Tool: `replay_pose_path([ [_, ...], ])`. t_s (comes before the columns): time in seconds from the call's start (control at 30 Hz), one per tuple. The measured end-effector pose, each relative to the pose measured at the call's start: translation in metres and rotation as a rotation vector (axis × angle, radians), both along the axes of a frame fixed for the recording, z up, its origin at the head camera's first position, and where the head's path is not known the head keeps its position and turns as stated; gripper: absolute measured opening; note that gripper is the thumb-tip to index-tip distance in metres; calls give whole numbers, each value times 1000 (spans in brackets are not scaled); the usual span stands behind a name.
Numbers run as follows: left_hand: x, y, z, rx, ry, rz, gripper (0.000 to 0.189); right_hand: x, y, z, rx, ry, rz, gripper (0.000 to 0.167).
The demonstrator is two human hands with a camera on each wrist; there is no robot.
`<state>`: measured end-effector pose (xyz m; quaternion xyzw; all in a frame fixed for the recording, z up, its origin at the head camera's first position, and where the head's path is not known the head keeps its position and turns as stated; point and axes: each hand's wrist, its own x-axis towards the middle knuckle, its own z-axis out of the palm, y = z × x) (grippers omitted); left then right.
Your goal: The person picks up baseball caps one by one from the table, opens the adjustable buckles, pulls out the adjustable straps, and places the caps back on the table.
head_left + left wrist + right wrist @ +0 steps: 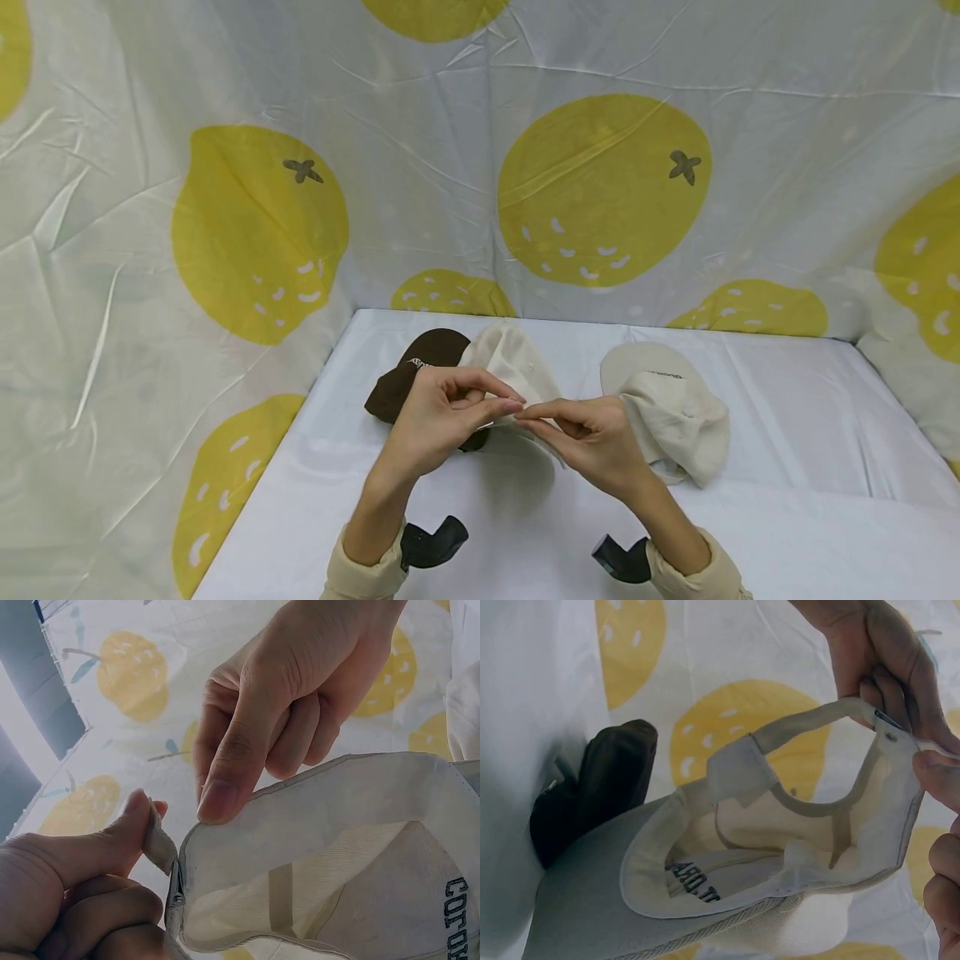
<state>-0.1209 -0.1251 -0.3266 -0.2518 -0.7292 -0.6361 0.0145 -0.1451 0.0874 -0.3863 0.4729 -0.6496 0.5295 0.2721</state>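
A cream baseball cap (512, 354) is held up over the table between both hands, its crown partly hidden behind them in the head view. My left hand (435, 421) pinches the loose end of its back strap (157, 846) between thumb and finger. Close by, the strap passes through a small metal buckle (178, 889). My right hand (603, 442) pinches the cap's back edge beside the buckle, its thumb (225, 791) flat against the rim. The cap's inside, with dark printed letters (694, 881), shows in both wrist views.
A dark brown cap (393, 390) lies behind my left hand, and another cream cap (667, 408) lies to the right. Under them is a white-covered table (787, 417). A lemon-print curtain (420, 167) hangs at the back and sides.
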Motion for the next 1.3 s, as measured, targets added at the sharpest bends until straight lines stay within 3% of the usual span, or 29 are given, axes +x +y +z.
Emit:
replay_pose_path([
  [0.43, 1, 0, 1, 26, -14, 38, 5, 0, 0, -1, -8, -22, -7, 5],
  [0.63, 1, 1, 1, 25, -20, 36, 4, 0, 0, -1, -5, -30, -24, 11],
  [0.93, -1, -1, -1, 44, 46, 29, 6, 1, 0, 0, -6, -53, -37, 7],
  [1.3, 1, -2, -1, 98, 63, 16, 9, 1, 0, 0, -21, -59, -26, 8],
])
